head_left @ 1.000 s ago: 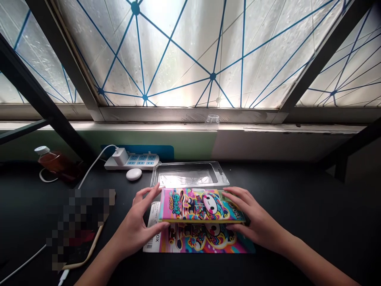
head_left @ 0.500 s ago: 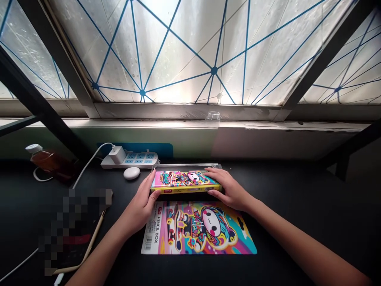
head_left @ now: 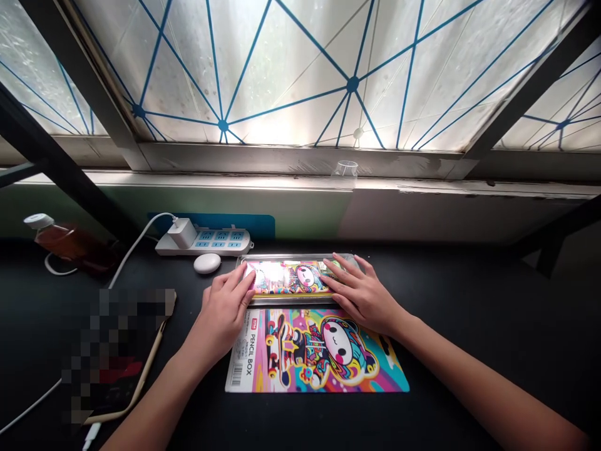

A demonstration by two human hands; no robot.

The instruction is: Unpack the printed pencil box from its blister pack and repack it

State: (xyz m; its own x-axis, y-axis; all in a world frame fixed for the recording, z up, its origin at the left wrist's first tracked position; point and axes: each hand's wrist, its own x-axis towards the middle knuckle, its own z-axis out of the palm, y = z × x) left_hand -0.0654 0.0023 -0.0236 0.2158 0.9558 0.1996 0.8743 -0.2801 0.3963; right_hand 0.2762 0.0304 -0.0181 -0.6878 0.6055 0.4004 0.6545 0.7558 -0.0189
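Fingers of the left hand (head_left: 224, 313) are rested on the left end of a slim, multicoloured cartoon-printed box (head_left: 291, 277); whether they are clamped cannot be told. Those of the right hand (head_left: 367, 300) are spread apart across its right end. The box is set inside a clear, rectangular plastic tray (head_left: 293, 300) on the black desk (head_left: 474, 307).

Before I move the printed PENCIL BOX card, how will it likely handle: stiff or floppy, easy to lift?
The card is probably light and fairly stiff, as it looks thin and lies without curling. Lying flat on the black desk, it may be hard to get under, and seems unlikely to roll.
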